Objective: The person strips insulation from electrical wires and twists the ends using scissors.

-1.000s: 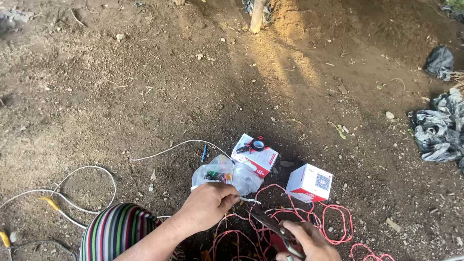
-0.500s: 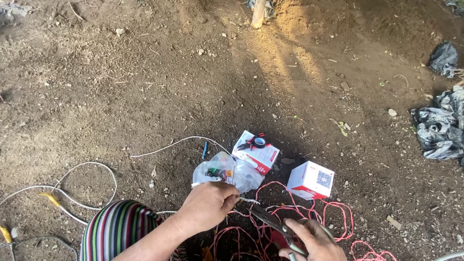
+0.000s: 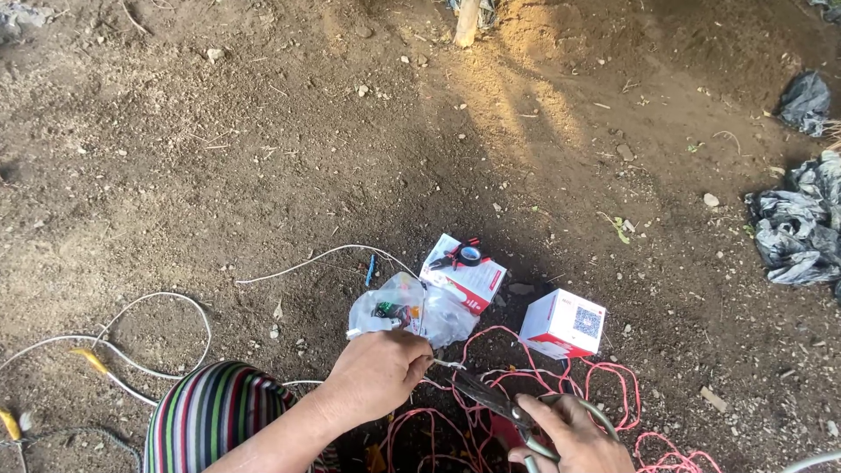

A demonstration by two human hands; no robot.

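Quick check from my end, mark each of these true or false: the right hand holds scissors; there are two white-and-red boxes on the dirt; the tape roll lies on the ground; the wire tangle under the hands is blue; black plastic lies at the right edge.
1. The right hand holds scissors. True.
2. Two white-and-red boxes, one and another, sit on the dirt. True.
3. The tape roll lies on the ground. False: it rests on top of one box.
4. The wire tangle is blue. False: it is pinkish red.
5. Black plastic lies at the right edge. True.
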